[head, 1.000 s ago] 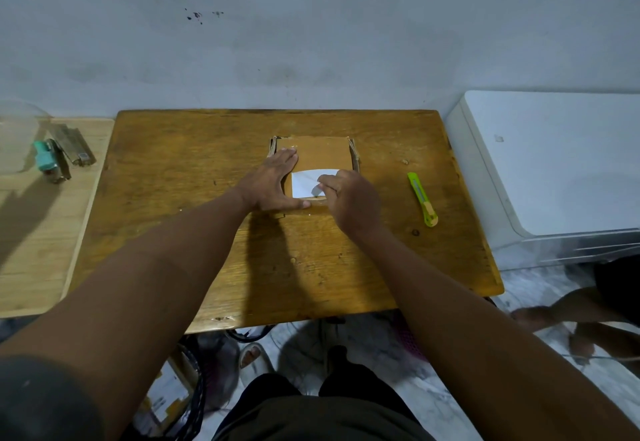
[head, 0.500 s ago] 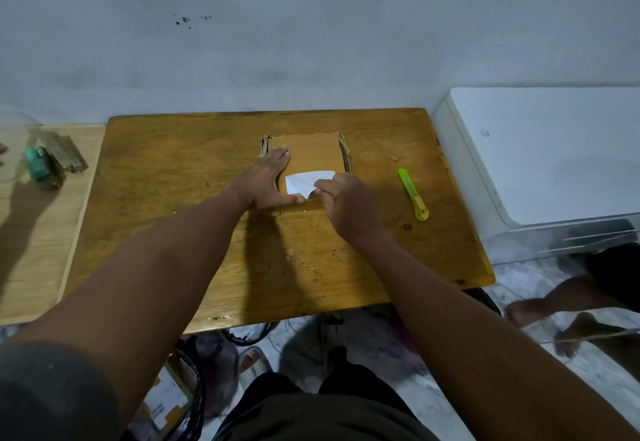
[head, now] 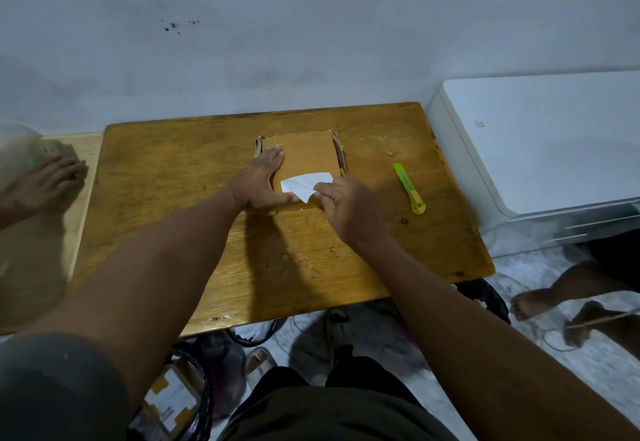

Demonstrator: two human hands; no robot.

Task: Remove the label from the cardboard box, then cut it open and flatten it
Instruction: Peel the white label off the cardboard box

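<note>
Cutter point(head: 409, 188) right of cardboard box point(head: 304, 154); left hand point(head: 260, 181) flat, released; right hand point(head: 343, 202) pinching label point(head: 304, 182).

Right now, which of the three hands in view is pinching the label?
The right hand: its fingers pinch the white label off the box. The left hand lies flat on the box; a third hand rests at far left.

White appliance point(head: 540, 142) right of table point(head: 166, 170); sandal point(head: 258, 361) beneath.
</note>
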